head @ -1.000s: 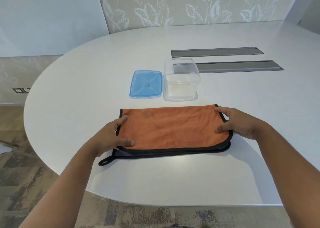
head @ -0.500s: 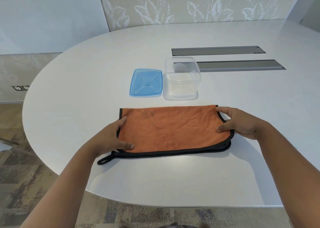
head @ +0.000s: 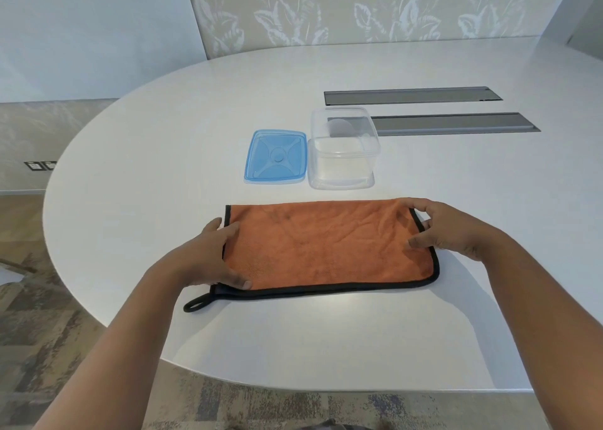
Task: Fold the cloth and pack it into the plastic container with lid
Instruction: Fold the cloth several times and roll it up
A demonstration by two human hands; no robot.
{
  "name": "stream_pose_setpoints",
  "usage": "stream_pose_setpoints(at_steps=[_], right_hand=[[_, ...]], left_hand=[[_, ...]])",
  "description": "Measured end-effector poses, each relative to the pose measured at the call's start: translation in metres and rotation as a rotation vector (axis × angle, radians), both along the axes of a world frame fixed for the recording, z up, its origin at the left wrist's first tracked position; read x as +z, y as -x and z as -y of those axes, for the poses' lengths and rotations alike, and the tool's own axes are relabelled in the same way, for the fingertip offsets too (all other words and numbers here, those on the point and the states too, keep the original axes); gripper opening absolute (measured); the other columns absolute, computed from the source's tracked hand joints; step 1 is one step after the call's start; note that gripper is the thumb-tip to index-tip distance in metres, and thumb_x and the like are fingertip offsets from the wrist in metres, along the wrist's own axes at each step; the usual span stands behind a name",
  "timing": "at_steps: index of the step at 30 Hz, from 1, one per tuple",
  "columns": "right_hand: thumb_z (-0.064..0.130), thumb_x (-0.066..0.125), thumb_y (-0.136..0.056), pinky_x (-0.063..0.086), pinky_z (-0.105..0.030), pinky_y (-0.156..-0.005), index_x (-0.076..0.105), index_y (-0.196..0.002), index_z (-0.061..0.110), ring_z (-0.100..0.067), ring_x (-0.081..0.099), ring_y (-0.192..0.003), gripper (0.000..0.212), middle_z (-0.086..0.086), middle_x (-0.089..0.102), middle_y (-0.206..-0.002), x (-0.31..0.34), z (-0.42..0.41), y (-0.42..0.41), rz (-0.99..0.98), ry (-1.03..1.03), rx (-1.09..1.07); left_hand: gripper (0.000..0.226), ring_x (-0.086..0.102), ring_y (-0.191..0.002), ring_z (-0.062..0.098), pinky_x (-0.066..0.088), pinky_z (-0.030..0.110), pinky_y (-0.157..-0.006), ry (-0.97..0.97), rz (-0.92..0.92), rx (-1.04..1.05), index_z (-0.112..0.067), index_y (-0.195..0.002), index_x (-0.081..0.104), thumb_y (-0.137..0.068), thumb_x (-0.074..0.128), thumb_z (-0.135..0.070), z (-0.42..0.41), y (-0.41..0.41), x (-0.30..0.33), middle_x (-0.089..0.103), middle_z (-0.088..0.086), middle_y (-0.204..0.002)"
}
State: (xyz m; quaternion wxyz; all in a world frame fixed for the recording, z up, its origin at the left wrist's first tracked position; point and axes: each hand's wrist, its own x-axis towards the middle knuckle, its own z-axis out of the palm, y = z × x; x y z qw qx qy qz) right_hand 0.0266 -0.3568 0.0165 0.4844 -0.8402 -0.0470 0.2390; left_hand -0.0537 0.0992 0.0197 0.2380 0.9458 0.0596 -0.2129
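Bright, even daylight; soft glare sheens across the white table (head: 130,220), faint shadows trail under both arms, wide-angle bending curves the edges, focus slightly soft.

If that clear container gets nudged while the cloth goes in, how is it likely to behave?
The clear container looks thin-walled and empty, so it is probably light and may slide on the smooth white table rather than stay put. It is low and wide with a flat base, so tipping seems unlikely. With its blue lid lying beside it, the open walls may flex.
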Motion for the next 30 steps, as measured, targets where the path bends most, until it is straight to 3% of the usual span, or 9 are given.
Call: stream_pose_setpoints(at_steps=[4,6,8,10,14,17,22,26,30], right_hand=[[0.002,0.078,-0.082,0.056,-0.016,-0.059,0.067,-0.091,0.069,0.001,0.071,-0.085,0.068,0.038,0.067,-0.094,0.004,-0.009,0.001,0.036,0.054,0.011],[0.007,0.077,-0.084,0.055,-0.014,-0.059,0.067,-0.091,0.067,0.004,0.07,-0.087,0.061,0.041,0.066,-0.095,0.006,-0.013,0.002,0.083,0.097,-0.014],[0.014,0.076,-0.086,0.056,-0.017,-0.065,0.069,-0.097,0.056,-0.003,0.069,-0.093,0.045,0.031,0.069,-0.101,0.002,-0.016,0.0,0.164,0.129,-0.08],[0.021,0.075,-0.086,0.057,-0.029,-0.076,0.066,-0.115,0.041,-0.01,0.066,-0.102,0.036,0.017,0.065,-0.117,-0.005,-0.018,-0.005,0.199,0.149,-0.164],[0.036,0.074,-0.088,0.049,-0.032,-0.072,0.046,-0.142,0.025,-0.019,0.06,-0.103,0.062,0.002,0.055,-0.121,-0.013,-0.026,-0.01,0.187,0.167,-0.358],[0.043,0.074,-0.085,0.047,-0.035,-0.078,0.042,-0.143,0.025,-0.02,0.061,-0.099,0.068,-0.001,0.058,-0.115,-0.015,-0.028,-0.015,0.155,0.123,-0.459],[0.045,0.072,-0.086,0.047,-0.035,-0.073,0.041,-0.143,0.025,-0.013,0.059,-0.094,0.068,0.0,0.059,-0.121,-0.011,-0.032,-0.025,0.132,0.077,-0.527],[0.04,0.07,-0.09,0.049,-0.033,-0.067,0.051,-0.14,0.028,-0.022,0.065,-0.1,0.054,-0.001,0.064,-0.122,-0.007,-0.032,-0.033,0.072,0.009,-0.514],[0.012,0.063,-0.097,0.057,-0.043,-0.083,0.067,-0.123,0.027,-0.022,0.069,-0.092,0.031,-0.008,0.072,-0.112,-0.009,-0.029,-0.042,-0.025,-0.087,-0.479]], left_hand=[[0.111,0.06,-0.123,0.027,0.053,0.04,-0.094,-0.187,0.003,0.027,-0.043,-0.156,0.024,-0.065,0.084,-0.063,0.001,-0.001,0.008,0.003,-0.006,-0.169],[0.092,0.062,-0.116,0.026,0.047,0.037,-0.086,-0.332,0.103,0.054,-0.043,-0.153,0.03,-0.075,0.072,-0.067,0.005,-0.003,0.009,0.014,-0.001,-0.165],[0.07,0.058,-0.115,0.027,0.046,0.039,-0.083,-0.369,0.282,0.076,-0.041,-0.147,0.041,-0.084,0.063,-0.062,0.014,-0.005,0.009,0.031,-0.001,-0.155],[0.056,0.053,-0.118,0.029,0.046,0.043,-0.089,-0.302,0.416,0.095,-0.038,-0.144,0.048,-0.092,0.059,-0.054,0.025,-0.008,0.002,0.043,0.0,-0.143],[0.059,0.045,-0.131,0.038,0.04,0.049,-0.105,-0.162,0.447,0.189,-0.029,-0.15,0.043,-0.096,0.055,-0.049,0.04,-0.019,-0.02,0.047,0.01,-0.148],[0.069,0.043,-0.134,0.04,0.037,0.05,-0.109,0.012,0.44,0.339,-0.022,-0.153,0.038,-0.094,0.057,-0.053,0.038,-0.032,-0.031,0.044,0.014,-0.149],[0.069,0.056,-0.123,0.037,0.045,0.047,-0.098,0.13,0.487,0.518,-0.011,-0.145,0.046,-0.094,0.056,-0.056,0.025,-0.057,-0.028,0.056,0.017,-0.136],[0.053,0.059,-0.122,0.031,0.045,0.041,-0.097,0.146,0.459,0.537,-0.014,-0.135,0.059,-0.099,0.052,-0.052,0.02,-0.069,-0.027,0.063,0.009,-0.136],[0.018,0.063,-0.093,0.022,0.045,0.032,-0.082,0.176,0.521,0.544,-0.02,-0.099,0.073,-0.097,0.057,-0.026,0.02,-0.075,-0.03,0.074,0.003,-0.11]])
